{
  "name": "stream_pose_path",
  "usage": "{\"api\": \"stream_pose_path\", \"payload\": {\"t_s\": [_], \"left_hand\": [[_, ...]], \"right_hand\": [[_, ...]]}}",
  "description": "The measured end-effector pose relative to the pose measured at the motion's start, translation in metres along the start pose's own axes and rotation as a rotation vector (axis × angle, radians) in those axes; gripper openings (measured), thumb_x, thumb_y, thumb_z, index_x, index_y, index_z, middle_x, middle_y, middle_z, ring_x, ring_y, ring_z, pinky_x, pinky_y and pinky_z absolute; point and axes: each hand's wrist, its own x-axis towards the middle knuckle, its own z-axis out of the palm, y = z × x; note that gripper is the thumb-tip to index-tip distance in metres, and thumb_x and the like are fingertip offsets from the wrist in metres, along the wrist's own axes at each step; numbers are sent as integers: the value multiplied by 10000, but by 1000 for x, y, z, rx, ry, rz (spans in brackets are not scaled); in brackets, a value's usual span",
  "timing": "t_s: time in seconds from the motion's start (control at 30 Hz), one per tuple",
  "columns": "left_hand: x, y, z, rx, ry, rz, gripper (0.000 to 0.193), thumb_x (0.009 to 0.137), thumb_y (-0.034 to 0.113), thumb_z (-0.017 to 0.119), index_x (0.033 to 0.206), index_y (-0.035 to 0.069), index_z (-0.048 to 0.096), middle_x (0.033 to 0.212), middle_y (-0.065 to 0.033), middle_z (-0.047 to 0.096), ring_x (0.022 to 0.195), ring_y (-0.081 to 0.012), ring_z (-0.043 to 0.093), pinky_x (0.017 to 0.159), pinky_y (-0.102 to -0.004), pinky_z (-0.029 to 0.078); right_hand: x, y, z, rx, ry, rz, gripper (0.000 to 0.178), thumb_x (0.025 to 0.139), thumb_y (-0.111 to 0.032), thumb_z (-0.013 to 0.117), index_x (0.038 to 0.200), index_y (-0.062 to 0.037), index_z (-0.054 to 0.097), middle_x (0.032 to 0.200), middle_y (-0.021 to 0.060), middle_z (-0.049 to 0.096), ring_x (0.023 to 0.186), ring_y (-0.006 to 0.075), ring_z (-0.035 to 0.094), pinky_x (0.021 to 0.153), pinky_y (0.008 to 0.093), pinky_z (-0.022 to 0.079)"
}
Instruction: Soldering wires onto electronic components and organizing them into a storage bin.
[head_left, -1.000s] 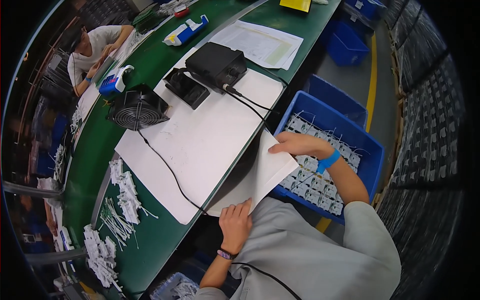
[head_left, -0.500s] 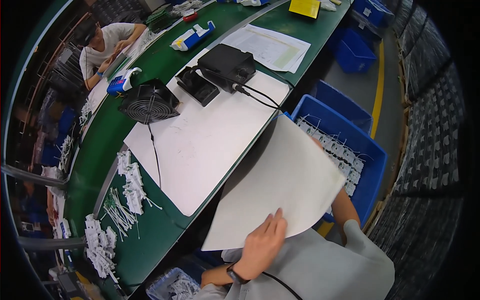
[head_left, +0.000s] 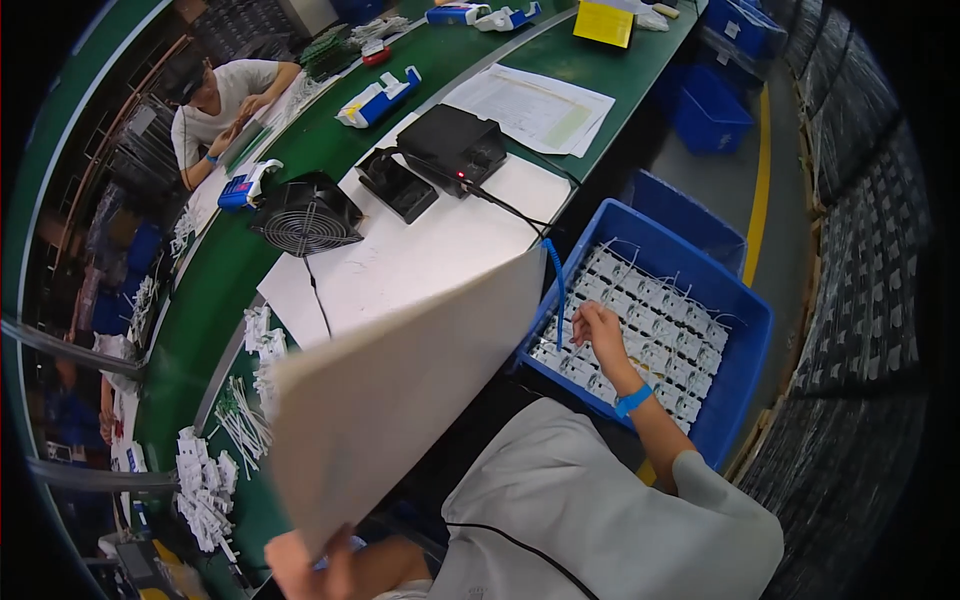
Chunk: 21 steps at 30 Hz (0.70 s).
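While tilted above the bench — white sheet [head_left: 400,390] pinched in left grip [head_left: 310,560], right grip [head_left: 600,330] loose on bin parts [head_left: 650,330].

A grey short-sleeved shirt with a thin black cord, and a blue wristband [head_left: 632,400] on the right wrist
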Motion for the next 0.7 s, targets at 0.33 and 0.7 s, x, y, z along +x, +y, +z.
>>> {"api": "stream_pose_path", "payload": {"t_s": [0.33, 0.7], "left_hand": [[-132, -169, -34, -352, 1116, -160, 250, 685, -43, 791, 909, -16, 684, 782, -119, 692, 644, -190, 603, 621, -339, 503], [-65, -161, -36, 52, 1538, -255, 400, 768, 35, 789, 1136, 1, 637, 956, -126, 663, 781, -250, 600, 724, -389, 534]], "right_hand": [[-52, -8, 77, -29, -249, -335, 585, 1105, -471, 278, 1410, -28, 506, 1299, 138, 585, 1197, 230, 569, 1020, 414, 484], [-106, -71, 71, 209, -492, -79, 660, 1003, -361, 625, 1504, -9, 379, 1434, 78, 519, 1337, 194, 473, 1134, 362, 377]]}}
